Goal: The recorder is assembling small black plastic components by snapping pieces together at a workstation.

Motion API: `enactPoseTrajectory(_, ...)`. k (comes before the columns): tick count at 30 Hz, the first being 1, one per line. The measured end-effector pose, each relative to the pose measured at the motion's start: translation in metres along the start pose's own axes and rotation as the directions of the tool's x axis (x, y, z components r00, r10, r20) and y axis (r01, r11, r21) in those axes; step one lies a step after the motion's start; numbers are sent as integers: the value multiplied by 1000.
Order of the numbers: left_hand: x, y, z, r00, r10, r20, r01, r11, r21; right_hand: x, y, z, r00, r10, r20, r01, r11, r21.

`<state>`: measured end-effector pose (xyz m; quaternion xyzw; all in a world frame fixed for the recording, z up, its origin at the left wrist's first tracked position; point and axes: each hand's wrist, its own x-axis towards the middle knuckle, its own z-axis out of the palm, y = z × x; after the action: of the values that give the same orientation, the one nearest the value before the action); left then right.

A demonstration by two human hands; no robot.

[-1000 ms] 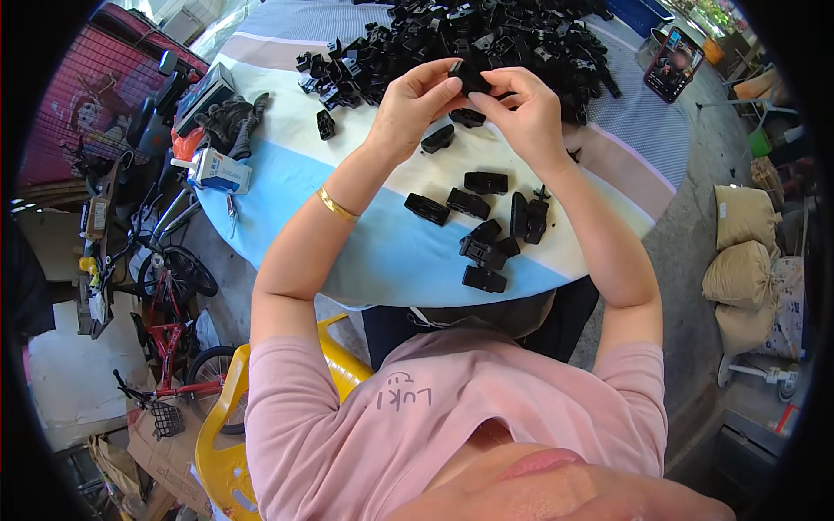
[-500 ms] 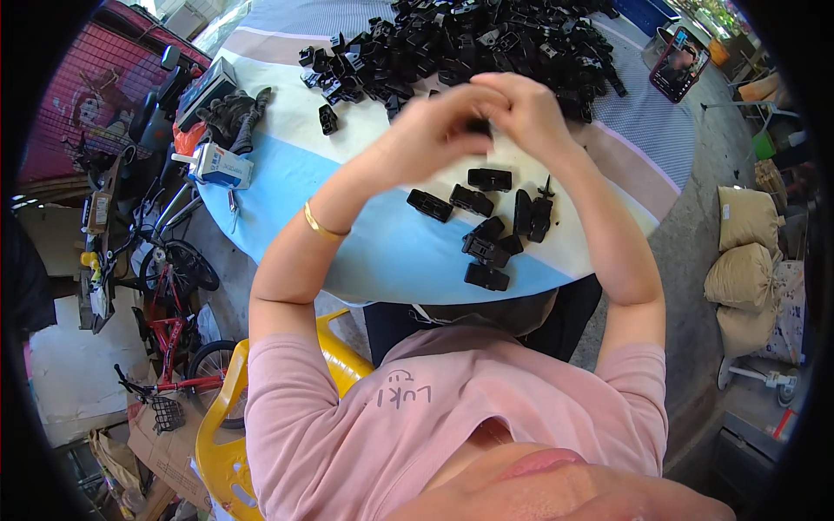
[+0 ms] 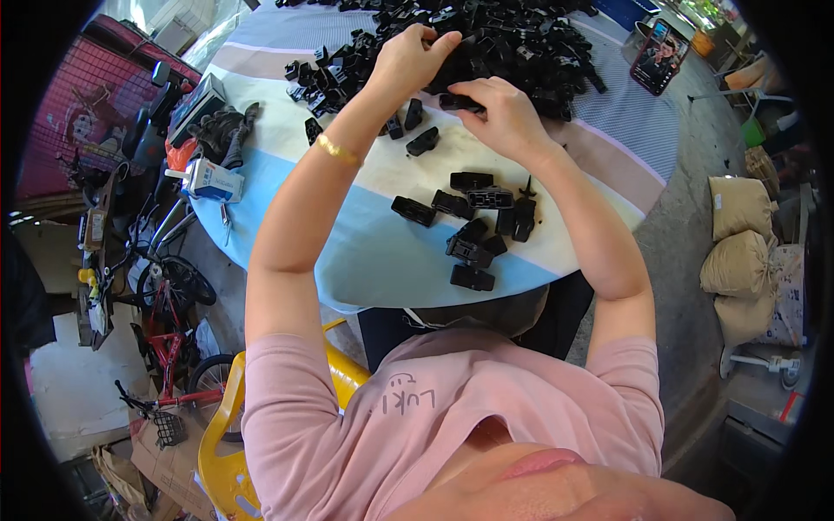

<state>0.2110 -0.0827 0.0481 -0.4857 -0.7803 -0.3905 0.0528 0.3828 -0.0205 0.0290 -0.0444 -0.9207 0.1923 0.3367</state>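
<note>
My left hand [image 3: 408, 62] is over the near side of a large heap of black plastic parts [image 3: 521, 56], its thumb stretched out away from the fingers. Some of its fingertips are hidden. To its right, my right hand [image 3: 506, 120] pinches a black plastic part [image 3: 460, 102] between thumb and fingers at the heap's near edge. Nearer to me lies a loose group of several similar black parts, among them a ribbed one [image 3: 491, 198] and a plain one [image 3: 472, 278]. Another part [image 3: 423, 141] lies alone below my left hand.
A striped cloth covers the round table [image 3: 365, 260]. On its left are a small blue-and-white box [image 3: 215, 181], dark gloves [image 3: 228, 132] and a larger box [image 3: 195, 108]. A phone [image 3: 660, 59] stands upright at the right edge. A yellow chair [image 3: 221, 443] is beside me.
My hands were close together above the table and have separated. The left has moved up to the heap. One more black part shows in the near group. The view has shifted slightly.
</note>
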Motion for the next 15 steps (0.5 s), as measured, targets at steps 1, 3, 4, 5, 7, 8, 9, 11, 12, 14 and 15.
enactPoseTrajectory(1,9,-1,7,999,-14,-31,17,995,98,0,1,-1,1000,2,-6,-2,1000,-10)
enactPoseTrajectory(3,18,-5,13,997,-33,66,27,994,101,-2,3,-1,997,-71,31,70,997,24)
enactPoseTrajectory(4,21,-7,14,985,-63,162,45,992,114,-3,1,-2,996,-64,69,61,997,36)
enactPoseTrajectory(5,22,-10,14,985,-55,164,37,993,112,-2,2,-2,996,-60,63,58,998,31)
enactPoseTrajectory(7,21,-11,12,965,-88,248,93,996,-9,-2,3,-3,994,-93,64,89,993,74)
enactPoseTrajectory(8,18,-12,12,964,-103,245,102,995,15,-1,4,-3,994,-89,61,84,994,73)
enactPoseTrajectory(9,14,-14,10,964,-103,246,102,995,18,0,4,-3,994,-105,13,103,991,90)
enactPoseTrajectory(11,4,-22,5,978,-61,198,99,978,-184,2,3,-4,992,-121,-34,124,986,113)
enactPoseTrajectory(12,-3,-10,-5,956,-111,273,200,925,-323,3,3,-8,992,-100,-82,111,983,148)
enactPoseTrajectory(14,-21,0,-18,910,-170,378,367,753,-546,4,4,-9,983,-59,-176,100,967,236)
enactPoseTrajectory(15,-29,3,-28,855,-185,484,506,500,-703,5,1,-10,983,-63,-174,106,963,247)
